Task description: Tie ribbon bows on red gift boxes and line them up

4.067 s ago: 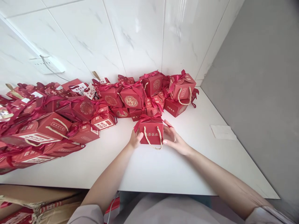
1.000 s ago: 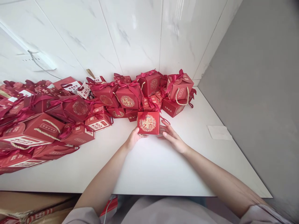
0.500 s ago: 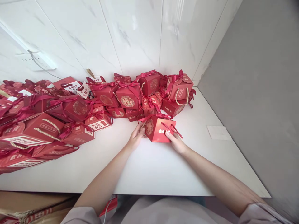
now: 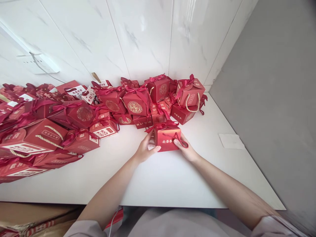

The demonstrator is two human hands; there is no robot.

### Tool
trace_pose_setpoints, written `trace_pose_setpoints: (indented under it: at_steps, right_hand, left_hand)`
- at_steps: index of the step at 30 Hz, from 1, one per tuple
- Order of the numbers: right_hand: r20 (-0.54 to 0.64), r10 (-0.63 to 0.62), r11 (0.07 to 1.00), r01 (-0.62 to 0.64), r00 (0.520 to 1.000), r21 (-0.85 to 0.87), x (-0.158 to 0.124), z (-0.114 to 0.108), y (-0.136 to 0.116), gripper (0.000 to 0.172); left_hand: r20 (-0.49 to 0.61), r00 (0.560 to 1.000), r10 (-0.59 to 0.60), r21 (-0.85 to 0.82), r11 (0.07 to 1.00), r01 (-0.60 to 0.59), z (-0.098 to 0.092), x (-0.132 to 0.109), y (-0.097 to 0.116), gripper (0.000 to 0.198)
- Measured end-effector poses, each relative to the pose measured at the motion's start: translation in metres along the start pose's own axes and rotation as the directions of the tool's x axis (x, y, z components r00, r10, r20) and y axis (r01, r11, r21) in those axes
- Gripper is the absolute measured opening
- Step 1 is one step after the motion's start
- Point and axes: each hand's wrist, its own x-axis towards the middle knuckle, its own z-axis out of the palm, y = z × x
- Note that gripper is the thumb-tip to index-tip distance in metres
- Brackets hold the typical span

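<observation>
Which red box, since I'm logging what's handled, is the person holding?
The red box between left hand and right hand, both touching it; the other boxes are piled behind and leftward, untouched.

Centre: red box (image 4: 159,133), back face out of sight. Thumb of right hand (image 4: 186,149) covers the end of the gold lettering (image 4: 166,142); its other fingers are hidden behind the box. Fingertips of left hand (image 4: 144,148) lost at the box's left side. Far left: stacked boxes (image 4: 46,135) cut by the frame edge. Lower left: carton (image 4: 39,210) cropped left and bottom. Upper left: wall plate (image 4: 38,64), details too small to make out.
</observation>
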Motion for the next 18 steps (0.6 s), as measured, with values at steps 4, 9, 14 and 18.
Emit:
trace_pose_setpoints:
  at_steps: [4, 9, 14, 18]
  right_hand:
    - [0.034, 0.063, 0.987, -0.067, 0.997, 0.147, 0.002, -0.002, 0.001, 0.07]
    - [0.048, 0.049, 0.987, -0.055, 0.998, 0.15, 0.0, -0.002, 0.006, 0.062]
    - [0.037, 0.061, 0.989, -0.066, 0.997, 0.132, 0.001, -0.004, 0.008, 0.056]
    - [0.064, 0.051, 0.989, -0.059, 0.997, 0.132, 0.002, -0.005, 0.008, 0.051]
  left_hand:
    - [0.07, 0.988, -0.134, -0.38, 0.912, 0.151, -0.001, 0.002, 0.0, 0.07]
    - [0.303, 0.935, -0.184, -0.663, 0.664, 0.346, -0.002, 0.0, 0.009, 0.081]
    - [0.339, 0.92, -0.199, -0.691, 0.611, 0.387, -0.003, 0.0, 0.011, 0.086]
    - [0.275, 0.942, -0.195, -0.701, 0.63, 0.335, -0.002, 0.001, 0.012, 0.087]
